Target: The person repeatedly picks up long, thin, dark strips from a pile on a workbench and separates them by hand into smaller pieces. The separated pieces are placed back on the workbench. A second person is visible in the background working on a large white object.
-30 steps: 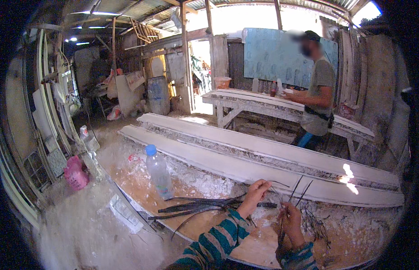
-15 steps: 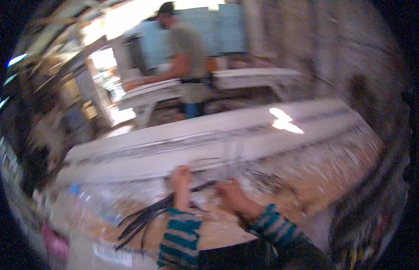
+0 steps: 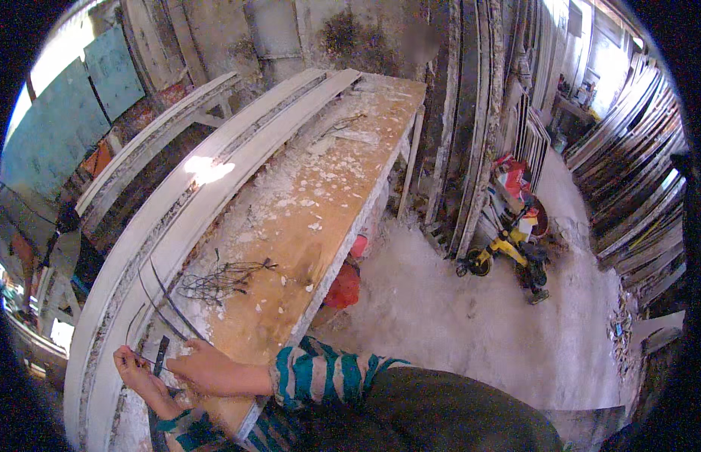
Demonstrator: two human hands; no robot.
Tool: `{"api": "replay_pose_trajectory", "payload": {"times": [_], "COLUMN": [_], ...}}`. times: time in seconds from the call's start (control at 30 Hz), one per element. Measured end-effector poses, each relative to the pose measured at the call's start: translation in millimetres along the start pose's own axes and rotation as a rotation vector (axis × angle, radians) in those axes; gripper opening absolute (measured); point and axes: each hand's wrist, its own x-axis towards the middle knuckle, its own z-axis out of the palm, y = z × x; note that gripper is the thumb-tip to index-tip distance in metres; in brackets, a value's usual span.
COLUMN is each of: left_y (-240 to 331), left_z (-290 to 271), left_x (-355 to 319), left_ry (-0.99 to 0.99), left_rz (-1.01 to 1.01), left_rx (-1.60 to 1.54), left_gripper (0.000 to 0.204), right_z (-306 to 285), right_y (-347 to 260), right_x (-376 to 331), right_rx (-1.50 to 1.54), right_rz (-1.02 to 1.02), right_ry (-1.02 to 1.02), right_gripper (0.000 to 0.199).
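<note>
Both my hands are over the near end of a wooden bench (image 3: 331, 203) dusted with white flakes. My left hand (image 3: 143, 380) is closed in a pinch on a thin dark strand. The strand stretches across to my right hand (image 3: 215, 371), whose fingers are also closed on it. A wider black strip (image 3: 161, 354) stands up between the hands and passes down behind my left wrist. Thin black strips (image 3: 169, 301) extend beyond my right hand. Ahead of it lies a tangle of dark wire (image 3: 222, 279). Long white moulded pieces (image 3: 177, 233) run along the bench's left side.
Another white length (image 3: 154, 143) lies on a stand at the far left. Under the bench edge sits a red bag (image 3: 343, 288). On the floor to the right is a yellow wheeled toy (image 3: 512, 252) beside red items. Long boards (image 3: 636, 158) are stacked at the right wall.
My view has swung to the right, so the person at the other stand is no longer plainly seen. My hands have come closer together and now appear at the lower left.
</note>
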Motion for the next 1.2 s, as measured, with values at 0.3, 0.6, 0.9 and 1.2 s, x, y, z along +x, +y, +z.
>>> {"api": "replay_pose_trajectory", "payload": {"times": [0.3,0.6,0.9,1.2], "left_y": [57.2,32.1,63.1,70.7], "left_z": [20.6,3.9,-52.9,-89.5], "left_x": [-92.7,-174.0,-187.7,-201.3], "left_ry": [0.166,0.006,-0.354,-0.298], "left_rz": [0.166,-0.022,0.036,-0.040], "left_rx": [0.064,-0.062,0.345,0.452], "left_gripper": [0.008,0.003,0.019,0.016], "right_z": [-40.3,-77.9,-82.0,-108.3], "right_y": [-32.3,-32.1,22.6,75.8], "right_x": [-46.0,-122.5,-118.0,-36.9], "right_rx": [0.176,0.200,-0.062,-0.608], "right_rz": [0.024,0.069,0.209,0.206], "right_ry": [-0.068,-0.311,-0.036,0.123], "right_gripper": [0.016,0.012,0.005,0.017]}}
